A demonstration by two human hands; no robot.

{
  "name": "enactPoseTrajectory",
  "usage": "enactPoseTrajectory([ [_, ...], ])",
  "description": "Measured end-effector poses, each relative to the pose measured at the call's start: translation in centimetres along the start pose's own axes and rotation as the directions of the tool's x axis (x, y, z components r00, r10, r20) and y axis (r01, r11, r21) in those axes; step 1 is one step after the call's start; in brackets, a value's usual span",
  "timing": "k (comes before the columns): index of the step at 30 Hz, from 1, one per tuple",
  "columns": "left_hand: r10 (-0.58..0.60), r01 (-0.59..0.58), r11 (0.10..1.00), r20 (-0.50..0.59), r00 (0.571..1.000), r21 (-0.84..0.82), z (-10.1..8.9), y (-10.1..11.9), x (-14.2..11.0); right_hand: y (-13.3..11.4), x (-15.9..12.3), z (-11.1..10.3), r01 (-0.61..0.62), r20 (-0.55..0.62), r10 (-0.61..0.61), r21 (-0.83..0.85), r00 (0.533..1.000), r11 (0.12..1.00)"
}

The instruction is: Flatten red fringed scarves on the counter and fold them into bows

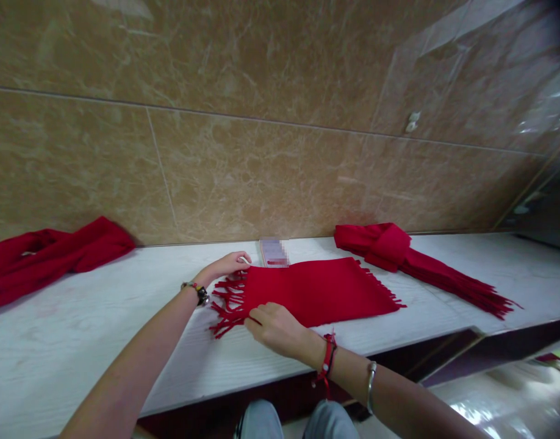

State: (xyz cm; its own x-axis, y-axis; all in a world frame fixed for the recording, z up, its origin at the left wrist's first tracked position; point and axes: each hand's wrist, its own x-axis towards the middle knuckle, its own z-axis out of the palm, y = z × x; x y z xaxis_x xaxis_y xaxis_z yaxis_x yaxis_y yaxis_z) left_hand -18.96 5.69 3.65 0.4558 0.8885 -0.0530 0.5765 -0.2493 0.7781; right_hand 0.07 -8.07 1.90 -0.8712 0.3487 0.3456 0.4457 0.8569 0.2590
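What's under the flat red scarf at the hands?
White counter shows around the flat red scarf, and a small purplish item reaches its far edge. Anything beneath is covered, so I can't tell.

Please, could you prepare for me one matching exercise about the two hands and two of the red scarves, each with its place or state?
1. Flat red scarf with fringed ends
2. Looped red scarf with long fringe
3. Left hand
4. Right hand

A. At the near corner of item 1's left end
B. Bunched, at the right
C. Spread out in the middle
D. At the far corner of item 1's left end

Pairs: 1-C, 2-B, 3-D, 4-A
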Motion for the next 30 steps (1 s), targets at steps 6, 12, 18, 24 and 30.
enactPoseTrajectory([
  [6,0.009,-0.007,0.943,0.002,1.0,-0.334,-0.7,3.0,-0.1,1.0,-0.9,-1.5,-0.256,-0.098,0.282,0.216,0.954,0.942],
  [12,-0.096,-0.021,0.792,-0.158,0.983,-0.61,-0.2,10.5,3.1,4.7,-4.4,-6.0,-0.361,-0.357,0.581,0.521,0.731,0.773],
  [18,-0.071,0.078,0.779,0.035,0.997,-0.622,5.0,18.9,9.5,9.4,-12.3,-7.8,-0.504,-0.297,0.895,0.746,0.333,0.435],
  [24,-0.213,0.269,0.854,0.172,0.962,-0.444,13.0,19.2,13.2,12.2,-19.7,-3.5,-0.659,0.044,0.968,0.74,0.246,0.133],
  [30,-0.104,0.098,0.969,-0.018,0.994,-0.227,14.8,16.1,11.8,13.9,-20.8,-3.3,-0.757,-0.009,0.931,0.579,0.366,0.303],
])
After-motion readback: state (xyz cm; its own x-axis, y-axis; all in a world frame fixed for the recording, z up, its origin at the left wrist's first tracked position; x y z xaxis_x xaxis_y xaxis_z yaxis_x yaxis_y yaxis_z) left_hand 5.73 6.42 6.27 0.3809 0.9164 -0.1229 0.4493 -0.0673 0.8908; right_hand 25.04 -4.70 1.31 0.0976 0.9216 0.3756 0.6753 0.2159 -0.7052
